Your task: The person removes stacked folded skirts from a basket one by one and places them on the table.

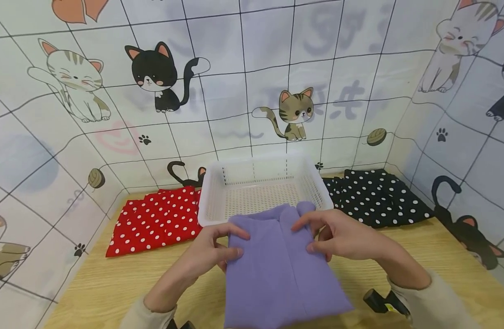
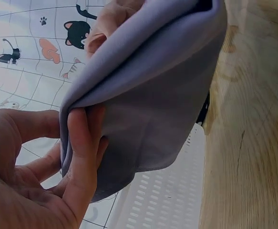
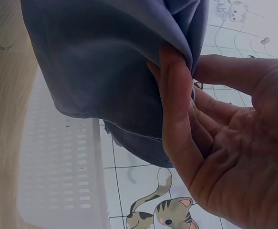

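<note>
A folded piece of purple cloth [image 1: 268, 269] hangs between both hands, in front of a white plastic basket [image 1: 207, 201]. My left hand [image 1: 208, 251] pinches its left edge between thumb and fingers; in the left wrist view the fingers [image 2: 81, 148] lie behind the fabric [image 2: 143, 105]. At the other edge my right hand [image 1: 338, 235] pinches the cloth, thumb in front. The right wrist view shows the fabric [image 3: 100, 62] drooping from the right hand [image 3: 215, 124]. The cloth's upper edge overlaps the basket's near rim. What kind of garment it is, I cannot tell.
Left of the basket lies a red cloth with white dots [image 1: 157, 219]. A black cloth with white dots [image 1: 375, 196] lies to its right. All stand on a wooden table [image 1: 108, 283], against a cat-print wall covering [image 1: 227, 105] at the back and sides.
</note>
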Demonstrator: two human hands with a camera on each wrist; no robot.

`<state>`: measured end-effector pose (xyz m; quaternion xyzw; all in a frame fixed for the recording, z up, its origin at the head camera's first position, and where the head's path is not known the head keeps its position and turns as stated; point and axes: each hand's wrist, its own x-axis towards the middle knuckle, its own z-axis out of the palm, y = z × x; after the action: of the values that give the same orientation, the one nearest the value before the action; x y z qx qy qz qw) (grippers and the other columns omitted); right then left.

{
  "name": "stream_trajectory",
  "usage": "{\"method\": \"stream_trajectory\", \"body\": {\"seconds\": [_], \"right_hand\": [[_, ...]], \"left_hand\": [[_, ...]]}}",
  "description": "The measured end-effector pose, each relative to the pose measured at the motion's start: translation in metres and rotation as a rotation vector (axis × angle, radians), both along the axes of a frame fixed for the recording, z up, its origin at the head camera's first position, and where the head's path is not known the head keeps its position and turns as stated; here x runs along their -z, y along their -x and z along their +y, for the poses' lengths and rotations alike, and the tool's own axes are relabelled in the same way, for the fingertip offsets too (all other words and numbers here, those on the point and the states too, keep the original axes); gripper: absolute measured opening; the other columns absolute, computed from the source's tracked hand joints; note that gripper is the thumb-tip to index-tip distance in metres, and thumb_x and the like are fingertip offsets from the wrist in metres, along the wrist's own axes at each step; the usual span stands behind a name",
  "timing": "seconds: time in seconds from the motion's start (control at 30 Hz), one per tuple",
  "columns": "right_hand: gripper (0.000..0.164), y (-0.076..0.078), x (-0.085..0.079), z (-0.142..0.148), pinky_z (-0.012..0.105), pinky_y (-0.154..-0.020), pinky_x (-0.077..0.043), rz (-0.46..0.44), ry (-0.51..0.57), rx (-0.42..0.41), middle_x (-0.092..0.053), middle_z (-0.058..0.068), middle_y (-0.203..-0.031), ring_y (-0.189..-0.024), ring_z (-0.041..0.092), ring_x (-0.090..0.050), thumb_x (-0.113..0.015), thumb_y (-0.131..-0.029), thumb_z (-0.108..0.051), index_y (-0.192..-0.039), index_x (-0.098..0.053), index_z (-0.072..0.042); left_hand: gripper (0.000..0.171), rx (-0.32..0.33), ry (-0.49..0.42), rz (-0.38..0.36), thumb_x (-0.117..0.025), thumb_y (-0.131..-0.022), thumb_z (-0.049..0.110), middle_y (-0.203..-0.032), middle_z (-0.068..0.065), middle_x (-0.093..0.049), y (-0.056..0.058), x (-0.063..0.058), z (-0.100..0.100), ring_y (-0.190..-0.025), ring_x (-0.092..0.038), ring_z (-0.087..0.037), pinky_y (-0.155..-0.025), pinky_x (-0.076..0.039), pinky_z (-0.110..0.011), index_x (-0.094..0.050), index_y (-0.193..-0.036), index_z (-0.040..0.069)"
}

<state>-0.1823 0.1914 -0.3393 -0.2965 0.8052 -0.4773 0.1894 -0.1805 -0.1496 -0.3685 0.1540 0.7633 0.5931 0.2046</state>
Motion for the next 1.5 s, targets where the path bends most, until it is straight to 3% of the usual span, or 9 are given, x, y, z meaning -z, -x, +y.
{"method": "stream_trajectory", "body": {"seconds": [0.27, 0.63, 0.9, 1.2, 1.5], "right_hand": [[0.035, 0.0, 0.005, 0.002, 0.031, -0.054, -0.057, 0.016, -0.006, -0.059, -0.067, 0.002, -0.076, -0.057, 0.009, -0.063, -0.071, -0.094, -0.007, -0.128, -0.066, -0.006], [0.026, 0.002, 0.01, -0.002, 0.033, -0.054, -0.059, 0.002, -0.054, -0.122, -0.066, -0.001, -0.072, -0.057, 0.007, -0.063, -0.072, -0.09, -0.003, -0.115, -0.074, -0.009], [0.024, 0.003, 0.013, -0.006, 0.027, -0.048, -0.056, 0.018, -0.043, -0.207, -0.069, 0.002, -0.067, -0.055, 0.003, -0.062, -0.072, -0.088, 0.001, -0.112, -0.076, -0.003], [0.022, 0.007, 0.02, -0.009, 0.025, -0.043, -0.053, 0.009, -0.043, -0.25, -0.071, 0.008, -0.066, -0.051, -0.001, -0.057, -0.074, -0.087, 0.002, -0.109, -0.078, -0.002], [0.022, 0.009, 0.025, -0.011, 0.021, -0.043, -0.05, -0.038, -0.107, -0.25, -0.07, 0.003, -0.067, -0.05, -0.001, -0.054, -0.073, -0.088, 0.001, -0.109, -0.078, -0.002]], "left_hand": [[0.029, 0.054, 0.01, -0.009, -0.073, -0.092, 0.011, -0.122, -0.014, -0.064, 0.002, 0.0, 0.002, -0.065, -0.069, -0.016, -0.055, -0.059, -0.03, -0.072, -0.12, 0.007], [0.024, 0.111, 0.0, -0.028, -0.074, -0.089, 0.007, -0.108, -0.011, -0.062, 0.006, 0.011, 0.0, -0.06, -0.066, -0.014, -0.052, -0.058, -0.027, -0.073, -0.113, 0.003], [0.022, 0.149, 0.006, -0.071, -0.076, -0.087, 0.006, -0.105, -0.009, -0.062, 0.01, 0.019, -0.004, -0.058, -0.06, -0.013, -0.05, -0.056, -0.026, -0.075, -0.109, 0.006], [0.024, 0.22, -0.02, -0.115, -0.073, -0.09, 0.007, -0.107, -0.008, -0.063, 0.011, 0.027, -0.006, -0.058, -0.063, -0.012, -0.052, -0.058, -0.026, -0.075, -0.114, 0.006], [0.028, 0.278, -0.032, -0.19, -0.068, -0.093, 0.008, -0.089, -0.005, -0.064, 0.017, 0.035, -0.006, -0.059, -0.068, -0.012, -0.055, -0.059, -0.026, -0.073, -0.12, 0.004]]}}
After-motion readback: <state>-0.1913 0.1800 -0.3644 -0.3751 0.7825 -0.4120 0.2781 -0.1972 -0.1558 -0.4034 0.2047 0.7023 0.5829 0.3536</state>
